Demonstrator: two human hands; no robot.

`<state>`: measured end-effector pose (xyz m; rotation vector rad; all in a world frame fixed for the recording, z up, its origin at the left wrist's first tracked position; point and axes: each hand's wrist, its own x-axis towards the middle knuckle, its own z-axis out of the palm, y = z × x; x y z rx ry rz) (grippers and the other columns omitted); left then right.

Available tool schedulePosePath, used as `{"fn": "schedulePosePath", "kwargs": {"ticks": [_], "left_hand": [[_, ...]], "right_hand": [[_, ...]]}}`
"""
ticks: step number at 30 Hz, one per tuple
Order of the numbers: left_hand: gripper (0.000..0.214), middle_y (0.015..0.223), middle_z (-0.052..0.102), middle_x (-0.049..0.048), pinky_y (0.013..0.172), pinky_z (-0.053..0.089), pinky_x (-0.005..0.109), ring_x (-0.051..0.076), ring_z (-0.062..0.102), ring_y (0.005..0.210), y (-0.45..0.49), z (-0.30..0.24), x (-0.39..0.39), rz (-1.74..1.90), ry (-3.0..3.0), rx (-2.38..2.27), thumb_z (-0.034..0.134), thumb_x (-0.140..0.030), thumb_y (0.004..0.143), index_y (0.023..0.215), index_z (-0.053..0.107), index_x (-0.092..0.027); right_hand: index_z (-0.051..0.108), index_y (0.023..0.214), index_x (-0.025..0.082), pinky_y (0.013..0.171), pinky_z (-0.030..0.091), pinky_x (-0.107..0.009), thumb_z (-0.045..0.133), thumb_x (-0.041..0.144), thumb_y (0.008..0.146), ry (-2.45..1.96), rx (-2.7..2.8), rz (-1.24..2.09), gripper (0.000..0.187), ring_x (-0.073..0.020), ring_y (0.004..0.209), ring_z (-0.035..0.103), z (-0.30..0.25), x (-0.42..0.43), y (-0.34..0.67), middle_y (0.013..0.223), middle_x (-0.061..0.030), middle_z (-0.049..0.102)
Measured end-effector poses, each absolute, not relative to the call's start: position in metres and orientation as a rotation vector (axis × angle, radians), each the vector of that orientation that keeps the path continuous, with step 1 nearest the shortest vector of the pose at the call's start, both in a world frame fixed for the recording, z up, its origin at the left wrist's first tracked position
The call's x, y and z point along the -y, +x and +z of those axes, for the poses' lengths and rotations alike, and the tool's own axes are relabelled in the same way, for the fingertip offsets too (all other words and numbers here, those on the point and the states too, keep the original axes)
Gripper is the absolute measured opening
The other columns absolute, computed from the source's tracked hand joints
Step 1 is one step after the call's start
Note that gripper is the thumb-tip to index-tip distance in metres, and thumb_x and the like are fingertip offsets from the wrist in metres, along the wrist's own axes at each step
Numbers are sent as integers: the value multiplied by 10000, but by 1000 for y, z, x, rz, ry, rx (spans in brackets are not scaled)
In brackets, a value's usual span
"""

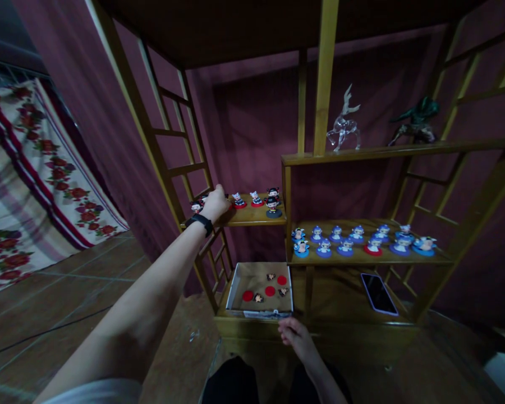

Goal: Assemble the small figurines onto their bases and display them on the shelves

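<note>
My left hand, with a black band on its wrist, reaches over the upper-left shelf. Its fingers bend down among small figurines, and whatever they grip is hidden behind the hand. Just right of it stand two white-headed figurines on red bases. Two black-haired figurines are at this shelf's right end, and another figurine shows left of the hand. My right hand is closed, near the front edge of an open box; nothing shows in it. Inside the box lie small loose figures and red discs.
Several blue and purple figurines line the right shelf. Below lies a phone. A clear deer-like figure and a dark figure stand higher up. A wooden post rises between the compartments.
</note>
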<state>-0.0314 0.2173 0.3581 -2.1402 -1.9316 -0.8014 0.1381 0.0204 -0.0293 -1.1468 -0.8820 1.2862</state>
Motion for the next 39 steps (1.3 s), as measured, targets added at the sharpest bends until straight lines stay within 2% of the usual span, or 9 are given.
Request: {"fn": "schedulePosePath", "kwargs": {"ticks": [3, 8, 11, 15, 19, 27, 39], "left_hand": [[413, 1020, 613, 187, 767, 406, 267, 228, 575, 942, -34, 356, -224, -787, -2139, 1941, 637, -221, 715, 1044, 437, -70], [587, 1085, 600, 190, 788, 424, 288, 258, 570, 999, -36, 355, -227, -788, -2136, 1915, 686, -341, 658, 1125, 423, -102], [621, 1121, 588, 184, 798, 433, 290, 266, 566, 1023, -35, 356, -225, -773, -2121, 1944, 712, -315, 614, 1135, 435, -123], [617, 1118, 592, 177, 797, 438, 285, 259, 567, 1020, -35, 357, -226, -768, -2107, 1980, 706, -316, 615, 1138, 444, -123], [611, 1103, 600, 167, 795, 440, 290, 255, 573, 1005, -35, 356, -228, -752, -2105, 1993, 708, -315, 610, 1133, 451, -134], [612, 1118, 593, 185, 805, 434, 278, 258, 570, 1017, -32, 355, -224, -760, -2095, 1983, 701, -274, 616, 1148, 448, -107], [561, 1064, 616, 179, 805, 441, 298, 266, 583, 986, -31, 356, -213, -722, -2096, 1945, 642, -324, 676, 1152, 444, -101]], "right_hand": [[656, 746, 182, 529, 441, -264, 664, 522, 584, -1156, 901, 1269, 377, -148, 601, 553, -29, -19, 140, 708, -45, 633], [639, 753, 181, 533, 436, -261, 630, 543, 606, -1150, 941, 1258, 390, -148, 617, 549, -25, -17, 140, 715, -41, 622], [630, 754, 186, 543, 437, -267, 609, 555, 622, -1166, 970, 1242, 392, -153, 625, 551, -23, -16, 139, 716, -39, 617], [624, 757, 188, 555, 435, -266, 591, 548, 638, -1189, 1025, 1216, 380, -153, 632, 557, -26, -16, 138, 723, -34, 616], [623, 775, 194, 576, 439, -272, 553, 462, 698, -1215, 1122, 1148, 288, -162, 644, 575, -30, -16, 138, 733, -31, 630], [641, 860, 220, 768, 459, -318, 493, 333, 768, -1322, 1367, 955, 208, -199, 799, 634, -28, -12, 138, 824, -40, 687], [657, 843, 240, 760, 466, -311, 510, 358, 766, -1364, 1399, 908, 204, -194, 795, 634, -21, -9, 136, 811, -25, 690]]}}
